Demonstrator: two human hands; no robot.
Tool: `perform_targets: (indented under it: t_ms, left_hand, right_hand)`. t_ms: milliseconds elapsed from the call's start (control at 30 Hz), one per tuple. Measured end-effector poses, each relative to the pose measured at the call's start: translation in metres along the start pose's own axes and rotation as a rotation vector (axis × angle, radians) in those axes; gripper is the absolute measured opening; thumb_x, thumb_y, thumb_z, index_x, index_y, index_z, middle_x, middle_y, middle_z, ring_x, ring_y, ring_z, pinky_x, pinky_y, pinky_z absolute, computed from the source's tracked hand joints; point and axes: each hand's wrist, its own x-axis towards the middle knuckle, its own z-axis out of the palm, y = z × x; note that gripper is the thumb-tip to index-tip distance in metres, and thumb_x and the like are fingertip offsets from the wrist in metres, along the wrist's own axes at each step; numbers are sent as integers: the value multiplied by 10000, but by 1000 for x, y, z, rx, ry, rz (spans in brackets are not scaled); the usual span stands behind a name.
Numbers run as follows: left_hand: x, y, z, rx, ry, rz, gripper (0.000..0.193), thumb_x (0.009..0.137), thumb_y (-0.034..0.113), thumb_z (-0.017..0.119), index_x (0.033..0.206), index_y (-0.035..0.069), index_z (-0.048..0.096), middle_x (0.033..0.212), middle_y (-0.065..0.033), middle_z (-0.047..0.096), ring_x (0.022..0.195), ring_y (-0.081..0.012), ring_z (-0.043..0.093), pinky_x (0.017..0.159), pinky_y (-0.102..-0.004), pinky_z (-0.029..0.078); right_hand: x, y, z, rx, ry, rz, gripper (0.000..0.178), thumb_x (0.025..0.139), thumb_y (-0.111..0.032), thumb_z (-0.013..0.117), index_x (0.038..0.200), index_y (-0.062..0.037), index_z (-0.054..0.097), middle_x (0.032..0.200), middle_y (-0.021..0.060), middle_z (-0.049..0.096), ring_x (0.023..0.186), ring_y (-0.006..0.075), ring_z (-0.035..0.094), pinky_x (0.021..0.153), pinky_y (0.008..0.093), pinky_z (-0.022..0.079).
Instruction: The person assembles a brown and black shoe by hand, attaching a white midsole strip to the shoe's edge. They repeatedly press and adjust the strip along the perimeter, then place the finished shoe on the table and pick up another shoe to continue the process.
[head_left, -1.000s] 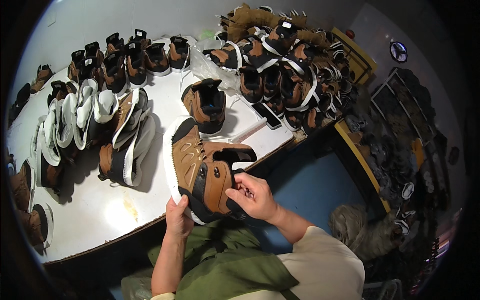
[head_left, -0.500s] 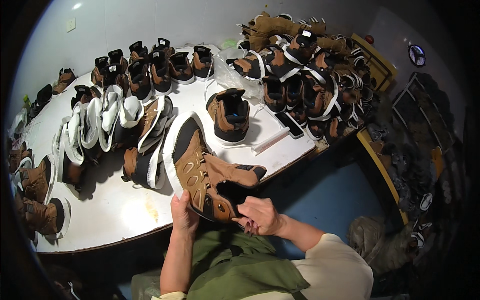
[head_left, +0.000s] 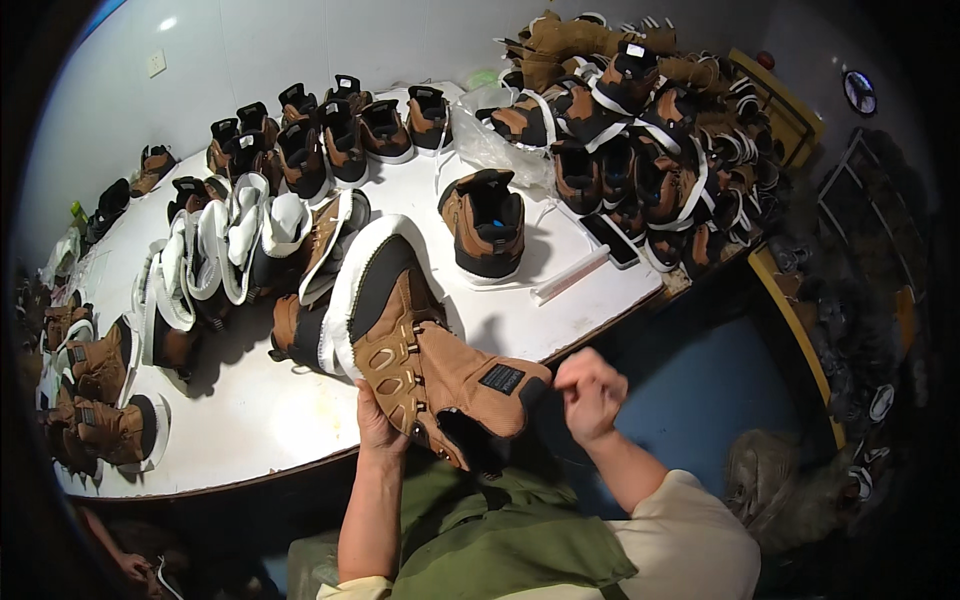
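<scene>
My left hand [head_left: 380,418] grips a brown and black high-top shoe [head_left: 390,345] by its side near the white sole edge. The shoe is tilted up, toe away from me, with its eyelets and opening showing. Its tongue [head_left: 505,382], bearing a dark label, is spread out toward the right. Just right of the tongue tip, apart from the shoe, my right hand [head_left: 592,396] hangs in the air. Its fingers are curled together and a little blurred; whatever they may hold cannot be made out.
A similar shoe [head_left: 483,225] stands upright beyond the held one on the white table [head_left: 235,425]. Rows of shoes [head_left: 300,155] fill the back left, and a heap of shoes [head_left: 630,165] the back right. A phone [head_left: 612,240] lies near the right edge. Another person's hand [head_left: 133,567] shows at lower left.
My right hand has left the shoe's collar and moved right and upward. The tongue is now folded out, showing its label. My left hand keeps its hold; the whole view has shifted slightly.
</scene>
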Motion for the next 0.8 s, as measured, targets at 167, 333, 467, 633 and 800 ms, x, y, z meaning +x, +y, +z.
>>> perform_targets:
  t_ms: [167, 333, 467, 633, 800]
  left_hand:
    - [-2, 1, 2, -58, 38, -150, 777, 867, 584, 490, 1402, 48, 315, 1364, -152, 454, 1230, -313, 472, 1027, -480, 405]
    - [0, -12, -4, -64, 97, -276, 744, 878, 594, 471, 1381, 57, 365, 1340, -155, 480, 1207, -300, 495, 1025, -477, 408]
    - [-6, 2, 32, -130, 60, -385, 601, 946, 517, 417, 1320, 47, 442, 1241, -143, 545, 1079, -284, 561, 935, -427, 467]
    - [12, 2, 13, 258, 165, -251, 424, 977, 357, 453, 1245, 31, 493, 1108, -101, 598, 951, -209, 600, 817, -348, 514]
    - [24, 25, -1, 310, 305, -69, 244, 940, 137, 547, 1149, 11, 542, 1012, -72, 609, 832, -128, 578, 736, -269, 498]
  right_hand:
    - [25, 41, 21, 211, 37, 517, 324, 955, -307, 538, 995, 7, 609, 737, 3, 518, 550, 24, 350, 462, 148, 266]
    - [8, 100, 31, 454, -311, 871, 369, 827, -387, 711, 964, -69, 583, 806, -53, 530, 687, 40, 453, 582, 199, 367]
    - [6, 88, 40, 682, -282, 901, 510, 792, -206, 769, 1178, -18, 494, 1069, 13, 535, 987, 113, 515, 902, 278, 437]
    - [14, 76, 48, 654, -242, 763, 374, 820, -94, 721, 1146, -43, 546, 1005, 11, 605, 894, 89, 572, 809, 248, 487]
    - [26, 50, 54, 343, -101, 567, 159, 838, -115, 712, 742, -90, 587, 721, -74, 524, 662, 40, 456, 627, 213, 391]
